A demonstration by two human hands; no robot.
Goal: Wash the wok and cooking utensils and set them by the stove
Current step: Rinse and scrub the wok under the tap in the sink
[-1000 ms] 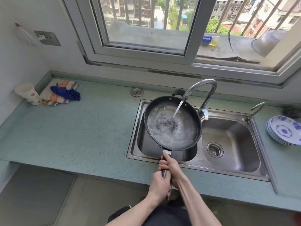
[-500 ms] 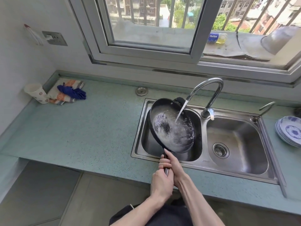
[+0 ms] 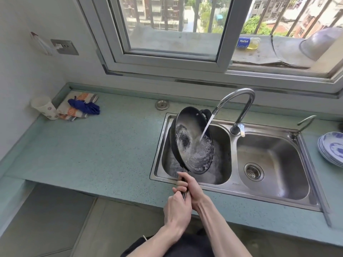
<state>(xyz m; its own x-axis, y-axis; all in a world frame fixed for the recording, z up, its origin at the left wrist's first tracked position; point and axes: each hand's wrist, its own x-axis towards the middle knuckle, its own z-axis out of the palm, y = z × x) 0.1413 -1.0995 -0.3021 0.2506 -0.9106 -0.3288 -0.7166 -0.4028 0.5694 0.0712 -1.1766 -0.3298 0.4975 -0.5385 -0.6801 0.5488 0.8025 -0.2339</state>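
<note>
Wok (image 3: 193, 143): over the sink's (image 3: 274, 198) left basin, tipped steeply – inside faces right, handle points toward the person.
Hands: left hand (image 3: 177, 205) and right hand (image 3: 191, 186) both curled round the handle, left nearer the body.
Room: faucet (image 3: 239, 104) stream hits the inside; right basin open.
Change: tilted further than before – water spilling out.
</note>
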